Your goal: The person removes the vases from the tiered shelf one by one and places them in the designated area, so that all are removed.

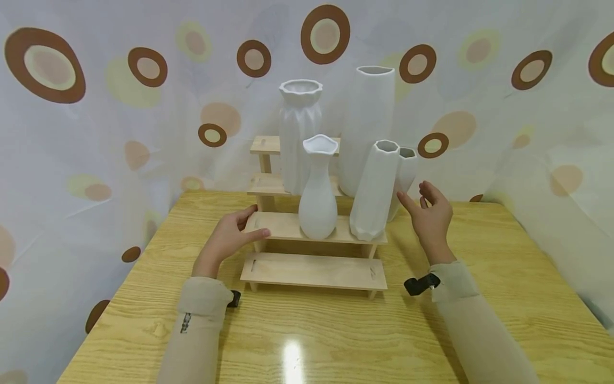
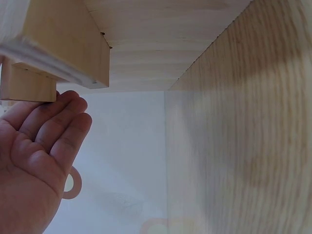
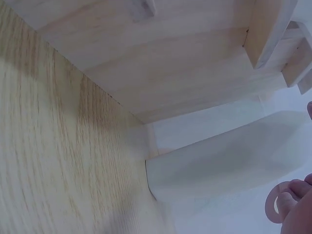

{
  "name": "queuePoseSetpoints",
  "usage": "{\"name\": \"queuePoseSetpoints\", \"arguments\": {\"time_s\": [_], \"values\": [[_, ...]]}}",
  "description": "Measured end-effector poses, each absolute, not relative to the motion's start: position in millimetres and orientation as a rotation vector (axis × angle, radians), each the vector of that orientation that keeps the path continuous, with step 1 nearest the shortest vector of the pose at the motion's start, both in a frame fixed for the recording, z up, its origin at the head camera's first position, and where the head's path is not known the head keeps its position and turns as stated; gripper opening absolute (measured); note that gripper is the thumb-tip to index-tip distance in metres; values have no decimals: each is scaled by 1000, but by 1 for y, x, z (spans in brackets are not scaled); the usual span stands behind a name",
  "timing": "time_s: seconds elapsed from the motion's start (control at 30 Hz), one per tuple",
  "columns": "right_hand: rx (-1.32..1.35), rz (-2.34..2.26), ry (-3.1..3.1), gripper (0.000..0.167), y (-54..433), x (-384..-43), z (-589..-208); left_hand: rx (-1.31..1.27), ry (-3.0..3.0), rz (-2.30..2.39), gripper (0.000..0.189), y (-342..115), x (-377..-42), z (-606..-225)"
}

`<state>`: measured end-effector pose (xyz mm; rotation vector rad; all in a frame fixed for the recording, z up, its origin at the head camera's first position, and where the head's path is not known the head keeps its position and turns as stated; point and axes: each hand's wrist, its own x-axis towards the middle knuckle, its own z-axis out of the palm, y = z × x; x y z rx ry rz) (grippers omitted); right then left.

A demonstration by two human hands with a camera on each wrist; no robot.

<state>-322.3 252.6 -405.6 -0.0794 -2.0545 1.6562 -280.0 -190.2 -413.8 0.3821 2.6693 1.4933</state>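
A stepped wooden stand (image 1: 312, 271) carries several white vases. My left hand (image 1: 229, 234) holds the left end of its second step from the bottom, thumb on top and fingers at the back corner. In the left wrist view those fingers (image 2: 66, 129) reach past a wooden leg. A pear-shaped vase (image 1: 318, 208) and a faceted, tapered vase (image 1: 374, 197) stand on that step. To the right, partly hidden behind the tapered one, another vase (image 1: 405, 173) stands on the table. Beside it is my right hand (image 1: 431, 218), fingers loosely spread, thumb tip close to its side.
A fluted vase (image 1: 299, 138) and a tall cylindrical vase (image 1: 369, 117) stand higher up at the back of the stand. Everything rests on a wood-grain table (image 1: 158, 320). A white curtain with brown circles (image 1: 326, 34) hangs behind and along both sides.
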Motion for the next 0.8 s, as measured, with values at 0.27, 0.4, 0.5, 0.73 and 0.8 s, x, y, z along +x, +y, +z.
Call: {"name": "queuePoseSetpoints", "arguments": {"time_s": [0.27,0.4,0.5,0.73,0.8], "values": [[-44,1682,-1984,70,249,-314,-401,385,2657,1510,96,-189,-279,-411],[-28,1681,-1950,67,248,-311,-398,387,2657,1511,96,-189,-278,-411],[-14,1688,-1924,65,246,-309,-395,378,2657,1509,97,-189,-278,-411],[32,1700,-1869,58,239,-300,-386,366,2678,1477,97,-189,-277,-410],[50,1703,-1856,55,236,-297,-384,365,2673,1482,96,-189,-277,-410]]}}
